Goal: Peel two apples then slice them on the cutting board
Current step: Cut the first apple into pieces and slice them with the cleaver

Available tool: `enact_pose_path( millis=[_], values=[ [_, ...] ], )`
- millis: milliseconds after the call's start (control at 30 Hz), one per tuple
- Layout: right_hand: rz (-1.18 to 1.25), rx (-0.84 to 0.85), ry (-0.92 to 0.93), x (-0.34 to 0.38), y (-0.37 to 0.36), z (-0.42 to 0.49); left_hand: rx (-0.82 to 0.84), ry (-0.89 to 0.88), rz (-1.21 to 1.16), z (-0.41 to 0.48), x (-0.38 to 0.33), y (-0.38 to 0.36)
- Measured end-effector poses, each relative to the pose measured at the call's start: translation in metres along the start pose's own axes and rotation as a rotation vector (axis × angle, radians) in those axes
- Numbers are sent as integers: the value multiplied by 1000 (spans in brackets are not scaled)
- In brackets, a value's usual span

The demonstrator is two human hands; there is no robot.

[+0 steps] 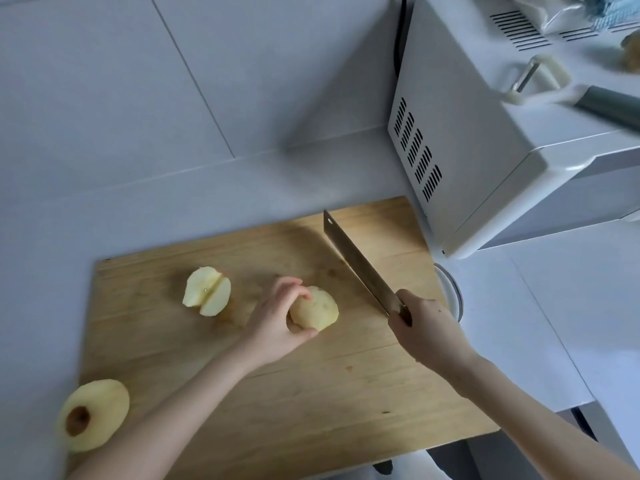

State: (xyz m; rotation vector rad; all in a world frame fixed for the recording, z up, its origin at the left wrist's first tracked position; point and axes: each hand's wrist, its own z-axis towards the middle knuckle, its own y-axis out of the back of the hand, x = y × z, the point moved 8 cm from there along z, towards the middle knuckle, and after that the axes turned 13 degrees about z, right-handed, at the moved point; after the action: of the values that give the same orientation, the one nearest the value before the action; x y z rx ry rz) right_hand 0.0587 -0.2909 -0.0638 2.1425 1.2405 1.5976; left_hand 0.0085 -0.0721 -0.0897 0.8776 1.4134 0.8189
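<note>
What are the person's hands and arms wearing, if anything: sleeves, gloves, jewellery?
Nothing is worn in view. The left hand and the right hand have no gloves, and no ring, watch or bracelet shows. The left forearm and right forearm are bare to the frame edge, no sleeve visible.

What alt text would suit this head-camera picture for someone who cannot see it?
A person's left hand steadies a peeled apple piece on a cutting board while the right hand grips a cleaver right of it. Two cut apple wedges lie farther left, another peeled apple sits by the board's near left corner, and a microwave stands behind.
</note>
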Motion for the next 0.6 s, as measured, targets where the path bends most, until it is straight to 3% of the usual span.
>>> enact_pose_path(
  millis=[200, 433, 600],
  values=[
    [-192, -94, 67, 15, 0, -7, -71, -21, -36, 3, -4, 2],
    [-210, 0, 70, 30, -9, -30, -77, -48, 64, -3, -10, 4],
    [-329, 66, 135, 44, -22, -37, -175, -206, 299, -8, -28, 15]
  ],
)
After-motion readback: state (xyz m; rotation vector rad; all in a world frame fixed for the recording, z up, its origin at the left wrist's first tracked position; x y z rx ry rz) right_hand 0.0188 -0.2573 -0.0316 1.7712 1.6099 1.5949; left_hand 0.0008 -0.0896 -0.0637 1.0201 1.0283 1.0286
